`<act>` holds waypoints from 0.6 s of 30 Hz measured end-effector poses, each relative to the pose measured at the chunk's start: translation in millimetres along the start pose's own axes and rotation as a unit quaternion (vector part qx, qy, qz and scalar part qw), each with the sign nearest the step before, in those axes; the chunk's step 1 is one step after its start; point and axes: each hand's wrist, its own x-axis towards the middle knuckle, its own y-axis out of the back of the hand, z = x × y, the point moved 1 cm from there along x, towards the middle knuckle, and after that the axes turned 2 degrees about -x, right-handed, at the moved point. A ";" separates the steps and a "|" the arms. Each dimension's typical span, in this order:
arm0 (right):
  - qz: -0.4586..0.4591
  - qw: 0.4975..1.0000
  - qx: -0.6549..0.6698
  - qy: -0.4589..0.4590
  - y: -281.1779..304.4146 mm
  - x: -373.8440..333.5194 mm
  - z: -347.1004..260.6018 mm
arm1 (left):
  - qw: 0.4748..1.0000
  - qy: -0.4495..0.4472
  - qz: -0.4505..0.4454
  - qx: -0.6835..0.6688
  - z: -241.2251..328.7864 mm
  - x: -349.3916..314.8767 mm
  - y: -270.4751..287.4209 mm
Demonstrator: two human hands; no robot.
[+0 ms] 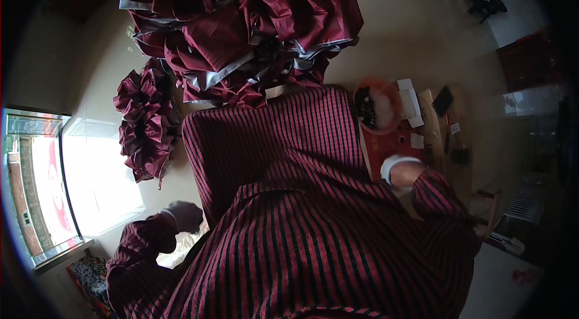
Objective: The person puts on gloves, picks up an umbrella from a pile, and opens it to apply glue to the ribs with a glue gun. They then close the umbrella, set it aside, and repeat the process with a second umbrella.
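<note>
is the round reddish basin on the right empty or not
Not empty: dark pieces show inside the basin, along its left side. Whether the pale patch beside them is contents, I cannot tell.

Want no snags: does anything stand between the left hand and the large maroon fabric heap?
Yes, in this view: the striped cloth over the lap lies between the left hand and the large maroon fabric heap.

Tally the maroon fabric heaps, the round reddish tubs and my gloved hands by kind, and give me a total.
Maroon fabric heaps: 2
Round reddish tub: 1
Gloved hands: 2
Total: 5
</note>
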 end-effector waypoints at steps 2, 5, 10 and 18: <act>0.006 0.993 -0.064 -0.097 10.7 -9.6 -9.1 | 0.974 -0.019 0.188 0.125 -49.9 56.2 155.9; 0.121 0.826 0.497 0.235 37.9 26.3 -27.8 | 0.883 -0.073 0.433 -0.168 -17.8 76.1 268.3; 0.192 0.613 0.543 0.541 52.2 109.8 -97.2 | 0.717 -0.131 0.626 -0.276 69.4 106.6 365.4; 0.091 0.528 0.613 0.580 42.9 165.6 -124.4 | 0.771 0.001 0.627 -0.113 87.3 126.5 377.9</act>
